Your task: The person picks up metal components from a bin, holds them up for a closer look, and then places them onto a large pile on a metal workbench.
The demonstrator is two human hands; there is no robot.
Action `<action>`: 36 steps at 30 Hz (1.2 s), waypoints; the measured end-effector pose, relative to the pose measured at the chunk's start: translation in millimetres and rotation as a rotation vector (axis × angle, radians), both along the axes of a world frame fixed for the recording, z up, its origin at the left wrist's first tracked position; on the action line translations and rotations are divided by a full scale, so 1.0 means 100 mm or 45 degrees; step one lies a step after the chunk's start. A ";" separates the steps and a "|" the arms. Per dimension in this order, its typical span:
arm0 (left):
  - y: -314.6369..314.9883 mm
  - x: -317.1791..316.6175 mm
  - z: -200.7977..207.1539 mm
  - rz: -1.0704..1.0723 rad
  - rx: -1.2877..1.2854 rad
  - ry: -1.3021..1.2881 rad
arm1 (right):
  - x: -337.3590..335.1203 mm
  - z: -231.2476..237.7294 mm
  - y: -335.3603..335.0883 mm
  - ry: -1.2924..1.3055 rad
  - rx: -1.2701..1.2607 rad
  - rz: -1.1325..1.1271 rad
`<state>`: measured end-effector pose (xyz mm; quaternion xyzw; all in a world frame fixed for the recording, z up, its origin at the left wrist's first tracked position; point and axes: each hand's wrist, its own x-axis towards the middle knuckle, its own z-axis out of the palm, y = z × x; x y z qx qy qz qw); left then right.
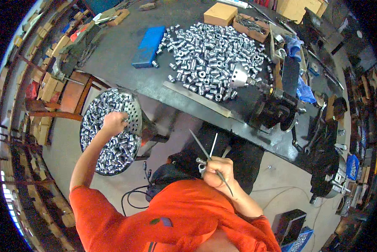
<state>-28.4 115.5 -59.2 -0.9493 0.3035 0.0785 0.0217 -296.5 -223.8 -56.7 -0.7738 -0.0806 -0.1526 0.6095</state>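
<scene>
My left hand is over a round perforated metal tray heaped with small shiny metal sleeves. Its fingers are curled together, and whatever they may hold is hidden. In front of my body my right hand is closed round a slim dark file, which slants up to the left and sticks out below the fist. Small metal sleeves show at the left side of that fist. A thin pale rod also rises just above it.
A large heap of similar sleeves lies on the dark workbench, beside a blue box. A metal bar lies along the near edge. At the right stands a machine with a perforated cone. A wooden chair stands left of the tray.
</scene>
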 end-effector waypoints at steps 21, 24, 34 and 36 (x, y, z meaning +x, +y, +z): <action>-1.69 -1.12 0.68 -0.584 -0.780 0.653 | 0.33 0.16 -0.04 0.188 -0.252 0.064; -1.73 -1.16 0.68 -0.717 -0.716 0.504 | 0.33 0.16 -0.01 0.201 -0.336 0.030; -1.82 -1.14 0.66 -0.617 -0.820 0.880 | 0.28 0.16 -0.12 0.220 -0.177 0.048; -1.80 -1.19 0.62 -0.207 -0.944 1.348 | 0.27 0.16 -0.12 0.176 -0.145 0.037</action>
